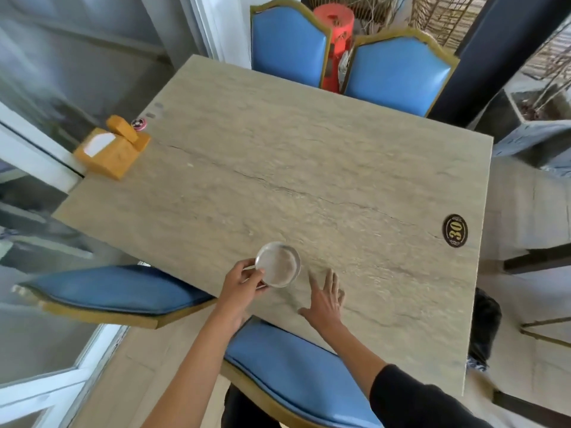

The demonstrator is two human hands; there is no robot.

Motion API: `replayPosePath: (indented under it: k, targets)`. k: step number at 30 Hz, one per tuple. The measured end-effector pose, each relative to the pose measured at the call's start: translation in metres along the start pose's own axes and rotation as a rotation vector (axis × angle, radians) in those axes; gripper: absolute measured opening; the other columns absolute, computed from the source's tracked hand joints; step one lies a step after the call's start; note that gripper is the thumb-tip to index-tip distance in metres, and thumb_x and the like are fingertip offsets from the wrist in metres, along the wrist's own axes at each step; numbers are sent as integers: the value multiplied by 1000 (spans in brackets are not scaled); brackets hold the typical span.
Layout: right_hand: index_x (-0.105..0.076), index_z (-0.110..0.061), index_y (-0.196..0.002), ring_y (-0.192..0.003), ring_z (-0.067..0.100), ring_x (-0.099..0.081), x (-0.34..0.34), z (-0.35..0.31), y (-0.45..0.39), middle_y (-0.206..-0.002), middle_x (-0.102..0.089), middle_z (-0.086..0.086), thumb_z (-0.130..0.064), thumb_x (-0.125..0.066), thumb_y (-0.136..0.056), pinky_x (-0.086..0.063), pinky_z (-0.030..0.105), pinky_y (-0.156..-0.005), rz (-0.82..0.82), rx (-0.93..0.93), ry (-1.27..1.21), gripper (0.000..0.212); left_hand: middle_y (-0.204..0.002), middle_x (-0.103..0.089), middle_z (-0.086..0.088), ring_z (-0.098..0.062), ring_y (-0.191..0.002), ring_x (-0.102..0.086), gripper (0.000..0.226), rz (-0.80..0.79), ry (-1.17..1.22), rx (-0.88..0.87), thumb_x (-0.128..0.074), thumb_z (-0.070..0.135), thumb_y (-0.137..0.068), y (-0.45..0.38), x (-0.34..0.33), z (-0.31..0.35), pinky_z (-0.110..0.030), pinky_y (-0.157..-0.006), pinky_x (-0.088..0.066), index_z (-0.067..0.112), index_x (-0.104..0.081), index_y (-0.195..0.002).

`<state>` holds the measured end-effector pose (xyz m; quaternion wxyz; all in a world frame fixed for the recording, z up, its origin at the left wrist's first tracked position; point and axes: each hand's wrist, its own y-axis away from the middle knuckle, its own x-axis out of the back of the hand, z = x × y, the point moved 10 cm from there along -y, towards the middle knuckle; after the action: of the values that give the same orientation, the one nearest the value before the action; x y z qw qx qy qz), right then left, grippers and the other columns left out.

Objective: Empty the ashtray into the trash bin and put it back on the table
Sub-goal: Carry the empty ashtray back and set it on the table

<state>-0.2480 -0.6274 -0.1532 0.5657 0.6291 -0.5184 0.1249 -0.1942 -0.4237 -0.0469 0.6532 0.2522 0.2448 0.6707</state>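
Note:
A round clear glass ashtray rests near the front edge of the stone-patterned table; it looks empty inside. My left hand grips its left rim with thumb and fingers. My right hand lies flat on the tabletop just right of the ashtray, fingers spread, holding nothing. A dark trash bin with a black bag stands on the floor past the table's right front corner, mostly hidden by the table.
A yellow wooden tissue box sits at the table's left edge, with a small round badge behind it. An oval "30" plaque is near the right edge. Blue chairs surround the table. A red object stands behind the far chairs.

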Motion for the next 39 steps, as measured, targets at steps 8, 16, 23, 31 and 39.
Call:
replayPosePath:
  k: [8,16,23,31,39]
  targets:
    - [-3,-31,-163,-156,40,18,-1,-10,-8,-168,19,23,-24,-81,-86,-16,66,-122,13,-128,36,110,-132,-60,-19,-37,-119,-67,37,-53,-70,38,-60,3,-100,-101,2,20,-47,-94,-61,1,-56,-137]
    - [-10,-38,-161,-157,38,15,-3,-7,-15,-170,14,18,-20,-86,-81,-22,66,-121,40,-184,-4,112,-133,-61,-19,-28,-102,-65,39,-48,-155,36,-59,0,-96,-204,-7,45,-47,-92,-62,0,-59,-134]
    - [-12,-41,-161,-158,35,13,3,-10,-13,-171,13,15,-13,-86,-79,-22,62,-120,50,-232,-22,114,-134,-59,-18,-30,-107,-64,40,-110,-193,38,-57,0,-97,-267,-35,70,-43,-91,-61,0,-58,-138]
    - [-11,-45,-160,-158,34,15,6,-13,-21,-171,15,12,-20,-89,-76,-20,70,-118,61,-284,-103,118,-121,-59,-14,-29,-108,-64,33,-114,-202,29,-53,0,-99,-302,-55,92,-45,-95,-61,0,-62,-131]
    - [-10,-48,-160,-157,33,18,8,-14,-22,-171,17,11,-19,-90,-74,-17,71,-118,51,-301,-137,120,-117,-63,-12,-30,-91,-71,31,-64,-225,36,-52,1,-98,-320,-70,104,-38,-88,-64,0,-67,-125]
